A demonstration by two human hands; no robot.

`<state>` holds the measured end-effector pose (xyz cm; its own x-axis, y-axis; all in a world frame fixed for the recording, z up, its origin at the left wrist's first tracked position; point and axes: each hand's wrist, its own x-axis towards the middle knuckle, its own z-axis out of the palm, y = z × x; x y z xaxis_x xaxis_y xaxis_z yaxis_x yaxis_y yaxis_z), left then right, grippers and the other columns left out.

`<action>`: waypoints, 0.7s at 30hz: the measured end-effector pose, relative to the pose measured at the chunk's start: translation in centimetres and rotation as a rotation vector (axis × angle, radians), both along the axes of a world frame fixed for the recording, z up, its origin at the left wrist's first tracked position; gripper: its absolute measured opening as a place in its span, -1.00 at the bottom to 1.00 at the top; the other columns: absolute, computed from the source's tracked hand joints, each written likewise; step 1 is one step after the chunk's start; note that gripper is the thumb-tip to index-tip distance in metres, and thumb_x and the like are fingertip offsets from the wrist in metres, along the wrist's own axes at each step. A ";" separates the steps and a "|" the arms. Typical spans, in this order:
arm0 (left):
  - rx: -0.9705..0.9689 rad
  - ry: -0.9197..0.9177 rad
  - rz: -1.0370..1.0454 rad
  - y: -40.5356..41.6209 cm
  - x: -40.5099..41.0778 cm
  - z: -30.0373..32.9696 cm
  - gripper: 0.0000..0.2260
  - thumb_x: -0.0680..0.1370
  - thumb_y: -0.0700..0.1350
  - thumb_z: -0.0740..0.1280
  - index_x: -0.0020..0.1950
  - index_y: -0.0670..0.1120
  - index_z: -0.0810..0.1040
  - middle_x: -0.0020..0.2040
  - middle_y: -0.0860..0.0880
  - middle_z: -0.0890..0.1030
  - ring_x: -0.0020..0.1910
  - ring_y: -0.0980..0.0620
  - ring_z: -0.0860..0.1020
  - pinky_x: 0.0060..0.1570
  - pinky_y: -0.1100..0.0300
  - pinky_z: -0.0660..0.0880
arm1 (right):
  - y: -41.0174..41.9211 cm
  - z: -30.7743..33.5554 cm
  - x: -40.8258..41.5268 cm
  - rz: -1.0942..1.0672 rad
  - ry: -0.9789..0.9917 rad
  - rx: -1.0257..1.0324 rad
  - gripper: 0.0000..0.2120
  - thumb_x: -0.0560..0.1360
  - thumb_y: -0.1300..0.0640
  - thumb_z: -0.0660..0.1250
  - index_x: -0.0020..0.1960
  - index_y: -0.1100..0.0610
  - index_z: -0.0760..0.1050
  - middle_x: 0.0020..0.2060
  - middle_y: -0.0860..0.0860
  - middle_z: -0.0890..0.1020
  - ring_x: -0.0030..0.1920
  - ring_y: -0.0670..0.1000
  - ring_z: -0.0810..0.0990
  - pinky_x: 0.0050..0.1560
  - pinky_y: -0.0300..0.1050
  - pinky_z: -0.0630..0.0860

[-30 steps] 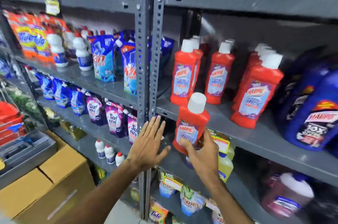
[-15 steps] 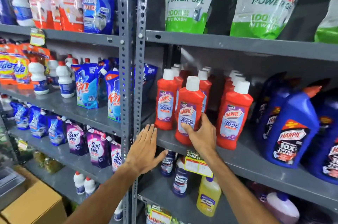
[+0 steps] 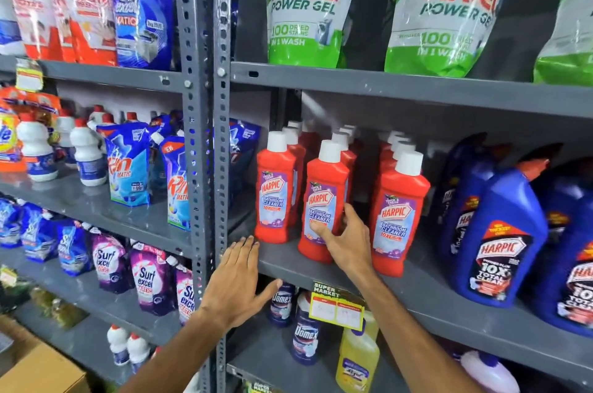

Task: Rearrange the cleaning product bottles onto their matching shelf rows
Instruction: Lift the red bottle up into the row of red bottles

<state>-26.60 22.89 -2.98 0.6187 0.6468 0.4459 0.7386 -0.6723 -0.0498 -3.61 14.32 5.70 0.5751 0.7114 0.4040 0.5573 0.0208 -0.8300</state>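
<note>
A red Harpic bathroom cleaner bottle [image 3: 324,200] with a white cap stands upright at the front of the grey middle shelf [image 3: 433,293]. My right hand [image 3: 348,240] grips its lower part, thumb across the label. It stands between two rows of the same red bottles, one to its left [image 3: 274,190] and one to its right [image 3: 398,216]. My left hand [image 3: 239,283] is flat with fingers spread, resting against the shelf's front edge beside the grey upright post [image 3: 205,136]. It holds nothing.
Big blue Harpic bottles [image 3: 500,242] fill the shelf's right part. Ariel gel pouches [image 3: 308,4] hang above. Domex bottles [image 3: 305,333], a yellow bottle [image 3: 357,357] and a price tag [image 3: 337,304] are below. Left bay holds Rin and Surf pouches and white bottles. A cardboard box [image 3: 38,370] sits lower left.
The red bottle was lifted from below the shelf edge and set down upright on the middle shelf between the red rows. My view rose. My left hand stayed by the post.
</note>
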 end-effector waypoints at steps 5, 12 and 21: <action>0.032 -0.012 0.007 0.0 0.0 -0.2 -0.07 0.59 0.49 -0.06 0.62 -0.26 0.22 0.61 -0.25 0.31 0.62 -0.17 0.25 0.59 0.01 -0.07 | -0.5 -2.1 0.8 0.085 -0.009 -0.057 -0.23 0.29 -0.01 0.72 0.42 0.03 0.50 0.19 -0.14 0.72 0.08 -0.27 0.69 0.22 -0.12 0.66; -0.028 -0.015 0.003 -0.3 0.0 0.2 -0.04 0.57 0.52 -0.13 0.68 -0.21 0.01 0.70 -0.19 0.09 0.68 -0.10 0.03 0.59 0.08 -0.26 | -0.1 -2.6 0.9 0.137 -0.043 -0.143 -0.22 0.28 0.00 0.73 0.42 0.06 0.52 0.24 -0.06 0.71 0.16 -0.11 0.69 0.20 -0.22 0.58; -0.050 -0.031 0.001 -0.3 -0.1 0.2 -0.05 0.57 0.51 -0.11 0.68 -0.21 0.01 0.70 -0.20 0.10 0.68 -0.11 0.04 0.60 0.07 -0.23 | 0.0 -2.7 0.8 0.140 -0.014 -0.138 -0.25 0.32 0.03 0.72 0.43 0.06 0.50 0.26 -0.03 0.70 0.16 -0.10 0.67 0.20 -0.21 0.56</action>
